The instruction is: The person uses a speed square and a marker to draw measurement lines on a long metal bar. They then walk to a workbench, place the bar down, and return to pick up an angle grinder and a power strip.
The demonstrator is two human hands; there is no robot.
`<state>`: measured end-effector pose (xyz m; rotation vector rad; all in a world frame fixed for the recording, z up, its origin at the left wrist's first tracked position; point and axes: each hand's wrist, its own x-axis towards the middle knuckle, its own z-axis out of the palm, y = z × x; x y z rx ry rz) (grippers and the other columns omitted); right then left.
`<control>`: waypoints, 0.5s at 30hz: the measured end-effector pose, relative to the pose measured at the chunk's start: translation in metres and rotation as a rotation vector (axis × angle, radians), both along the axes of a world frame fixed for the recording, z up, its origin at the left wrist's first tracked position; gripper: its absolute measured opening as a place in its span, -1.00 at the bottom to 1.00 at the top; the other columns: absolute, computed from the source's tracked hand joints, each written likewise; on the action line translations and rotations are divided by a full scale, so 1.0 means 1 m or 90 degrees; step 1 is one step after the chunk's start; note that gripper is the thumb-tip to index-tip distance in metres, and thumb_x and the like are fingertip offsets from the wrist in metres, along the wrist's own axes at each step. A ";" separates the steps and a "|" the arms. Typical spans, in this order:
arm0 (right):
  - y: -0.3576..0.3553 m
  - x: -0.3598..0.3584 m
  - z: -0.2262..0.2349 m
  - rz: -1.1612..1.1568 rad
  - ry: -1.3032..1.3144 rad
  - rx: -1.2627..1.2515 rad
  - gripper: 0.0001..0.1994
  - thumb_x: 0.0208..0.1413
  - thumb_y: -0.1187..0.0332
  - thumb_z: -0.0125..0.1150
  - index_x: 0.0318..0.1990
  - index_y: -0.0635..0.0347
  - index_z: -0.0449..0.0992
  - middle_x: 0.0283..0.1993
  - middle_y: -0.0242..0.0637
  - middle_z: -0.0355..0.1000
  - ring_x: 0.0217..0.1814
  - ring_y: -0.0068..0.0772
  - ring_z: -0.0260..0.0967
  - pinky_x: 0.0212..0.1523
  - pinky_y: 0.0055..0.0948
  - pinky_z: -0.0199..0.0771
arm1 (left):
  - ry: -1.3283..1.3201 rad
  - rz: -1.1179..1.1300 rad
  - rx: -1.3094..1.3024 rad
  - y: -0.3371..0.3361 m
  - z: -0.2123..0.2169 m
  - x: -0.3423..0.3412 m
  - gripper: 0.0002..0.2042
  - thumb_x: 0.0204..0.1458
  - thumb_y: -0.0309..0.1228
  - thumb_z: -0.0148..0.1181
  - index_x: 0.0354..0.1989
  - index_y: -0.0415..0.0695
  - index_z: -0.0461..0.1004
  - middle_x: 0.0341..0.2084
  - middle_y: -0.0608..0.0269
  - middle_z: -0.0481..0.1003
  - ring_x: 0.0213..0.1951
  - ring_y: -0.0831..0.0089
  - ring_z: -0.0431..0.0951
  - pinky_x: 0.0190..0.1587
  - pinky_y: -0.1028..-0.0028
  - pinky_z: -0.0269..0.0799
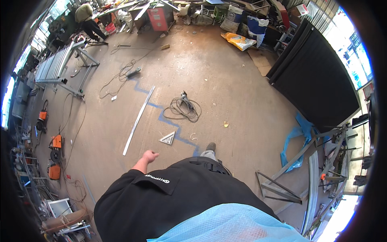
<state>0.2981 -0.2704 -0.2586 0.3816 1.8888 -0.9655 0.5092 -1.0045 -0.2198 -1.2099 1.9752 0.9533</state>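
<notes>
My left hand [150, 155] hangs over the floor at the left of my body, its fingers curled together, and nothing shows in it. My right hand is out of sight. Closest to the left hand lies a metal triangle square [167, 138], a little ahead and to the right. A long pale metal strip [139, 120] rests on the floor ahead and to the left. Farther off is an angle grinder [185, 98] with its black cable coiled around it. Another corded power tool [133, 73] lies beyond the strip. Neither hand touches these things.
A blue stepped line [179, 131] marks the floor. Far left, a person [89, 22] bends near a metal rack [56, 63]. Orange machines [56, 141] with cables stand at left. At right are a black panel [316, 72], blue plastic sheet [291, 147] and a metal frame [280, 187].
</notes>
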 end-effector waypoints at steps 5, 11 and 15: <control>-0.032 -0.138 0.030 -0.128 -0.041 -0.034 -0.67 0.47 0.15 0.34 0.06 0.28 0.64 -0.20 -0.20 0.67 -0.30 -0.33 0.61 -0.34 -0.24 0.63 | 0.024 -0.168 -0.006 0.016 0.015 -0.081 -0.44 0.21 0.07 0.42 0.10 -0.22 0.78 -0.05 -0.08 0.78 0.01 0.11 0.80 0.17 0.18 0.67; -0.084 -0.324 0.088 -0.201 0.078 0.045 -0.67 0.49 0.18 0.32 0.11 0.31 0.61 -0.27 -0.28 0.59 -0.41 -0.51 0.48 -0.51 -0.50 0.43 | 0.047 0.023 -0.023 0.007 0.038 -0.175 -0.41 0.21 0.09 0.42 0.15 -0.20 0.75 0.05 -0.10 0.76 0.13 0.04 0.75 0.25 0.18 0.62; -0.116 -0.395 0.099 -0.160 0.098 0.045 -0.63 0.49 0.13 0.31 0.18 0.25 0.61 -0.18 -0.26 0.64 -0.30 -0.47 0.56 -0.43 -0.49 0.52 | 0.044 0.007 -0.015 -0.006 0.028 -0.215 -0.41 0.19 0.09 0.44 0.10 -0.23 0.77 0.00 -0.12 0.77 0.10 0.04 0.77 0.24 0.19 0.62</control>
